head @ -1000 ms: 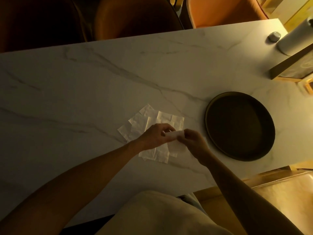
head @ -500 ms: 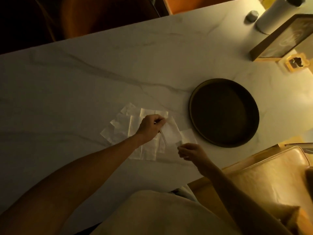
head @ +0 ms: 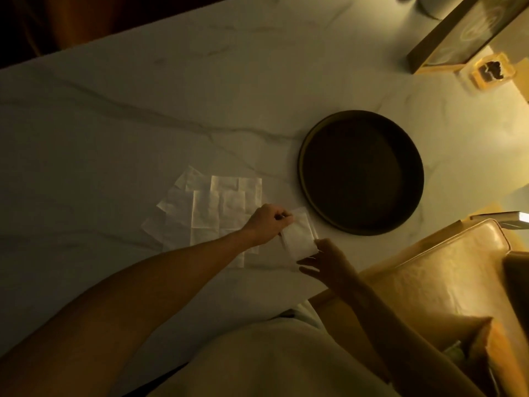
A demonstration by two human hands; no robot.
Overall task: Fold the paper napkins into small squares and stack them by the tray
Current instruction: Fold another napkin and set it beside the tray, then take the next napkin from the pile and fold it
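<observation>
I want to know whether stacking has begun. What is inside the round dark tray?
Nothing shows inside the tray; its dark floor looks bare, though dim light could hide small things. The folded napkin lies beside it on the table, not in it.

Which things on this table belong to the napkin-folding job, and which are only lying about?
Belonging to the job:
folded napkin, held by the left hand and right hand
unfolded napkins
round tray

Lying about:
framed picture
small yellow dish
tan chair
</observation>
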